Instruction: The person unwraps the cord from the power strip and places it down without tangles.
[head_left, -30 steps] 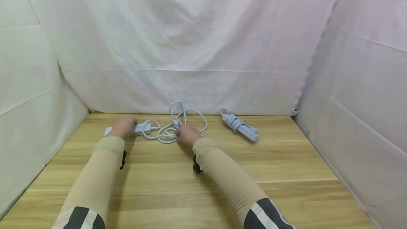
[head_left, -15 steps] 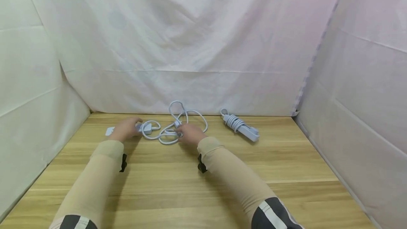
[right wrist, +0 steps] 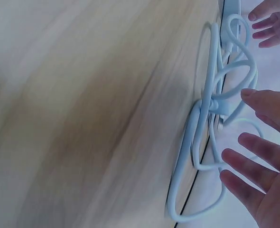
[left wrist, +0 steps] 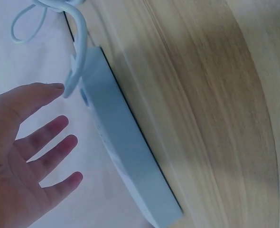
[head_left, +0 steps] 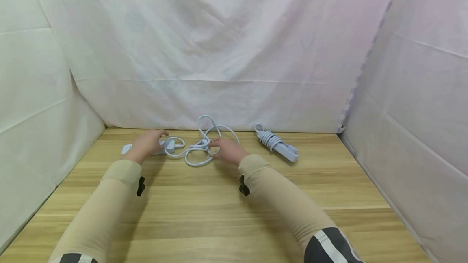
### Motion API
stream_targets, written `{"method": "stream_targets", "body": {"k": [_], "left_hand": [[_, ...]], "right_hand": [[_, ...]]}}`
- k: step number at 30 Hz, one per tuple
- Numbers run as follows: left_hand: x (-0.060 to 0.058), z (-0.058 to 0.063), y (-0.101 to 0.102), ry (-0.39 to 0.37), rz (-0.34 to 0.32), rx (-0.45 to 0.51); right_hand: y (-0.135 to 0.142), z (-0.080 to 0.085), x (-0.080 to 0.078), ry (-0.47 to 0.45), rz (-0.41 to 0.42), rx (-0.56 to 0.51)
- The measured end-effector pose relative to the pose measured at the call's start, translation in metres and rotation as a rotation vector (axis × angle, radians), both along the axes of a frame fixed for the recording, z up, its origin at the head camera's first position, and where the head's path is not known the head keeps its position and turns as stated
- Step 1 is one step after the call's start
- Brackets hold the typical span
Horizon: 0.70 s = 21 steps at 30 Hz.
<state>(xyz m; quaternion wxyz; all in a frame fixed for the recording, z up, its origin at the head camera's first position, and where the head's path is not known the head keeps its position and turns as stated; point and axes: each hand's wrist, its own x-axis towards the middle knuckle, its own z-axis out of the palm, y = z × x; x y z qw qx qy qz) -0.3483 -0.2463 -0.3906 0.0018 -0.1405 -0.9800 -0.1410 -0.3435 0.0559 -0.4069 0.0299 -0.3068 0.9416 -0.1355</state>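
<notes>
A white power strip (left wrist: 126,137) lies at the back left of the table, its loose white cord (head_left: 199,163) looped to the right of it. Over the strip is my left hand (head_left: 146,144), fingers spread; the left wrist view has the thumb beside a loop of the cord. My right hand (head_left: 229,150) hovers at the right side of the loops with fingers extended and apart. In the right wrist view the plug (right wrist: 219,107) sits among the loops, near the thumb. Part of the strip is hidden behind my left hand in the head view.
To the right lies a second white power strip (head_left: 285,151) with its cord wound around it. A white cloth (head_left: 226,52) hangs behind the wooden table (head_left: 204,214), and more cloth stands along both sides.
My right hand has let go of the cord and drawn back to the right, its fingers opening. My left hand has lifted and shifted slightly right over the strip. The front loop has shifted slightly.
</notes>
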Motion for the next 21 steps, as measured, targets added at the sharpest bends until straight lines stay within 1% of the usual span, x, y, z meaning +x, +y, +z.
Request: {"method": "stream_targets", "body": {"k": [4, 9, 13, 17, 21], "left_hand": [[0.002, 0.003, 0.006, -0.001, 0.011, -0.019], [0.006, 0.006, 0.023, 0.032, -0.009, -0.038], [0.01, 0.007, 0.032, 0.063, -0.025, -0.069], [0.014, 0.011, 0.04, 0.098, -0.047, -0.076], [0.018, 0.015, 0.051, 0.138, -0.086, -0.056]], "right_hand": [[0.012, 0.001, 0.001, 0.015, 0.009, -0.015], [0.026, 0.004, 0.006, -0.009, -0.045, 0.02], [0.039, 0.005, 0.009, -0.022, -0.054, 0.024], [0.055, 0.006, 0.014, 0.003, -0.06, 0.012], [0.073, 0.006, 0.022, 0.036, -0.093, 0.043]]}}
